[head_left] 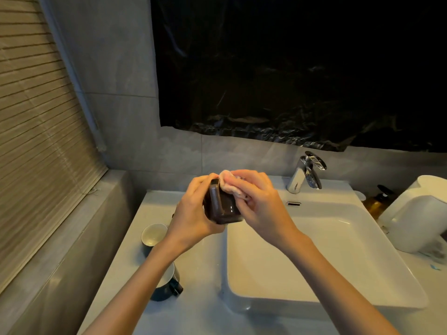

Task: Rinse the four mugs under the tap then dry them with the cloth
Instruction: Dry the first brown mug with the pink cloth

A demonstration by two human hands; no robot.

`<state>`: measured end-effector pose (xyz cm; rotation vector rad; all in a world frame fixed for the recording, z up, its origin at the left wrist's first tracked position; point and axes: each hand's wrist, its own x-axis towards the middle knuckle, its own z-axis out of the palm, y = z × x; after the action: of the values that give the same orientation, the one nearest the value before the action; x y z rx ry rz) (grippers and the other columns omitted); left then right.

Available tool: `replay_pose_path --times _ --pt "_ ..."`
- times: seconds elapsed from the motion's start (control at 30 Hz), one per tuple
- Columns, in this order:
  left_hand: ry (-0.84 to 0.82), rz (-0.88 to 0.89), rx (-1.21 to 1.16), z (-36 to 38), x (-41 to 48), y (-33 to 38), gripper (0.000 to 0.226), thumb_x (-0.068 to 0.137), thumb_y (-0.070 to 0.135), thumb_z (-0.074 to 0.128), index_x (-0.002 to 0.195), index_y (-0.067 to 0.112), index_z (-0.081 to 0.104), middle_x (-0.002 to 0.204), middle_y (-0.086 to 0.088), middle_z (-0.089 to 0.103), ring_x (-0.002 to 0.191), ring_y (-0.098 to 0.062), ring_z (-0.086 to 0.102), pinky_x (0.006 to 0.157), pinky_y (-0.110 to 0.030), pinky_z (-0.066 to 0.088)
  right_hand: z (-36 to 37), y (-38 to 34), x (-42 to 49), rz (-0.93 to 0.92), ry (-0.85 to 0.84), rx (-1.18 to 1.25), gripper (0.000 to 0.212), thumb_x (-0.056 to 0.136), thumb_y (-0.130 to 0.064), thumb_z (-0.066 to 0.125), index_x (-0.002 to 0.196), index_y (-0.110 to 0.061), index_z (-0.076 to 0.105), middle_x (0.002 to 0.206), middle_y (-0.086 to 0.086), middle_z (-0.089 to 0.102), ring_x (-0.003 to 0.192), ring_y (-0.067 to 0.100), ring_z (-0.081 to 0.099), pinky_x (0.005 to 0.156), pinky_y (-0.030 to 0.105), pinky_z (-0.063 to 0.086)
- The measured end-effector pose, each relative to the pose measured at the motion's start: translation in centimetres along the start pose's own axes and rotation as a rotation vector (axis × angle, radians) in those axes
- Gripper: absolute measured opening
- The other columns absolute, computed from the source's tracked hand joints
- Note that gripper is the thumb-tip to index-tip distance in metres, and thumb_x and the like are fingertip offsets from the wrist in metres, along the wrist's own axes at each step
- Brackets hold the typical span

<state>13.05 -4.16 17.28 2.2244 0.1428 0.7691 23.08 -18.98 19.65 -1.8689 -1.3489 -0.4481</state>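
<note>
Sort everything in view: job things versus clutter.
Job: held mug, cloth, far mug, near mug, tap, sink.
Clutter: soap bottle, white tub, blind, black sheet.

Surroundings at my washstand: fixtures and stored items, under dim warm light.
To my left, a slatted blind (pixel 36 141) hangs closed above a grey ledge (pixel 72 238). A crumpled black plastic sheet (pixel 290 68) covers the upper part of the grey tiled wall (pixel 116 68) ahead of me. The white basin (pixel 338 250) is set into a white counter (pixel 205 310), with an overflow slot (pixel 293 203) in its far side. At my far right, an amber pump bottle (pixel 376 203) stands just beside a white plastic container (pixel 416 213).
</note>
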Motion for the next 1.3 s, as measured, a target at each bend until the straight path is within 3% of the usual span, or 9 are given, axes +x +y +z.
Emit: replay_pose_path --times 0.2,0.33,0.43,0.63,0.73,0.87,1.1,1.3 --pt "0.018 -0.053 -0.030 -0.2 0.8 -0.9 0.094 0.051 0.019 0.092 0.131 0.029 0.043 0.123 0.010 0.047 0.110 0.005 0.049 0.082 -0.007 0.045 -0.1 0.5 -1.9 -0.106 -0.093 0.038 0.031 0.087 -0.011 0.055 0.114 -0.015 0.069 0.121 0.000 0.062 0.106 0.019 0.055 0.091 0.021 0.043" --pt "-0.042 -0.005 -0.050 0.4 1.0 -0.5 0.090 0.051 0.014 0.090 0.127 0.030 0.044 0.124 0.011 0.046 0.111 0.003 0.048 0.086 -0.019 0.050 -0.2 1.9 0.6 -0.042 -0.040 0.035 0.037 0.082 0.002 0.059 0.114 -0.013 0.069 0.120 0.002 0.063 0.107 0.020 0.056 0.094 0.025 0.043" --pt "-0.039 -0.004 -0.075 0.8 1.2 -0.5 0.092 0.051 0.017 0.092 0.128 0.030 0.043 0.124 0.011 0.047 0.114 0.002 0.047 0.085 -0.007 0.044 -0.1 2.2 2.0 0.043 -0.002 0.026 0.038 0.085 0.001 0.059 0.118 -0.016 0.068 0.125 -0.001 0.060 0.112 0.018 0.054 0.099 0.019 0.038" --pt "0.013 -0.080 -0.143 0.2 1.5 -1.5 0.094 0.049 0.013 0.092 0.119 0.045 0.039 0.120 0.020 0.046 0.111 0.005 0.049 0.081 -0.005 0.043 -0.3 1.1 -1.7 -0.183 -0.128 0.046 0.030 0.084 -0.003 0.056 0.107 -0.014 0.072 0.120 -0.001 0.064 0.105 0.018 0.056 0.089 0.024 0.045" --pt "-0.013 -0.071 -0.156 0.3 1.4 -1.4 0.091 0.051 0.008 0.091 0.119 0.043 0.041 0.119 0.019 0.047 0.110 0.006 0.049 0.081 -0.005 0.043 -0.2 1.8 -0.5 -0.073 -0.090 0.108 0.033 0.083 -0.008 0.053 0.109 -0.014 0.072 0.121 0.000 0.064 0.110 0.014 0.056 0.095 0.021 0.043" --pt "-0.041 -0.046 -0.161 0.5 1.2 -0.7 0.090 0.052 0.009 0.092 0.119 0.040 0.041 0.121 0.016 0.048 0.112 0.007 0.047 0.081 -0.004 0.042 -0.3 2.7 2.7 0.124 0.015 0.177 0.041 0.081 0.002 0.053 0.113 -0.017 0.071 0.124 -0.004 0.063 0.117 0.011 0.055 0.099 0.030 0.045" --pt "-0.016 -0.101 -0.192 -0.1 1.6 -1.6 0.091 0.053 0.012 0.092 0.122 0.040 0.039 0.123 0.020 0.046 0.113 0.011 0.046 0.080 -0.003 0.042 -0.7 1.6 -1.5 -0.062 -0.067 0.118 0.030 0.086 -0.010 0.054 0.107 -0.017 0.073 0.122 -0.003 0.065 0.108 0.009 0.057 0.090 0.014 0.042" --pt "-0.066 -0.066 -0.221 0.5 1.6 -0.7 0.090 0.054 0.010 0.092 0.123 0.036 0.042 0.123 0.008 0.052 0.114 0.000 0.051 0.083 -0.007 0.044 -0.6 3.1 3.0 0.153 0.050 0.220 0.042 0.079 0.005 0.054 0.112 -0.013 0.072 0.124 0.000 0.064 0.117 0.010 0.057 0.100 0.034 0.046"
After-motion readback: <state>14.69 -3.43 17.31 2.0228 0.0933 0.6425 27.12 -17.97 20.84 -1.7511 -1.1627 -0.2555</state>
